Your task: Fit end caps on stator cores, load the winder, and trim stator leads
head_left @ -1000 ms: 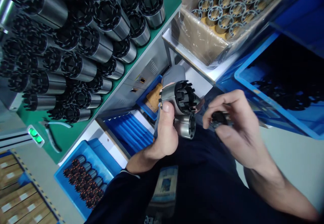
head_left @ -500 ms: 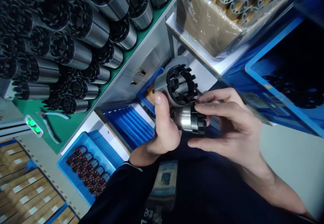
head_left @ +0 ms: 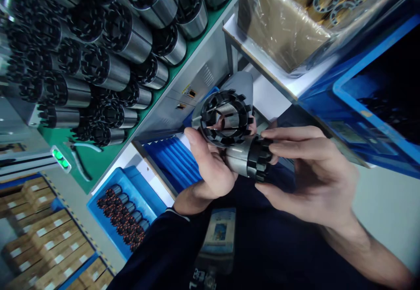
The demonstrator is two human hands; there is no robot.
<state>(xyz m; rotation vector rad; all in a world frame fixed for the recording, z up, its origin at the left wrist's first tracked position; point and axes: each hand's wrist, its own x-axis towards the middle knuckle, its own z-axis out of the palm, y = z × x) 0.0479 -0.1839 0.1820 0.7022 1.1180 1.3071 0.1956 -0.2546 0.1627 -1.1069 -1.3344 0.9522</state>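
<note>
In front of my chest are two motor stator cores, steel cylinders with black toothed plastic ends. My left hand (head_left: 215, 174) is closed around them, its thumb along the side of the upper stator core (head_left: 197, 117). That one tilts its open end towards me, and fingers show through its bore. Just below, partly against the left palm, lies the lower stator core (head_left: 238, 161), pointing right. My right hand (head_left: 318, 172) has its fingertips on the black toothed end of the lower core, with the thumb at its underside.
Many stator cores (head_left: 110, 69) stand on a green bench (head_left: 87, 167) at upper left, near pliers (head_left: 80, 163). A blue bin (head_left: 114, 228) holds copper-wound parts. A plastic-lined carton (head_left: 278, 32) with ring-ended parts is at upper right, above a blue crate (head_left: 354, 75). Cartons (head_left: 54, 237) are stacked lower left.
The upper stator core has tilted so its bore faces me more. Both hands and the lower core sit slightly further right, and the surroundings have shifted right with the head.
</note>
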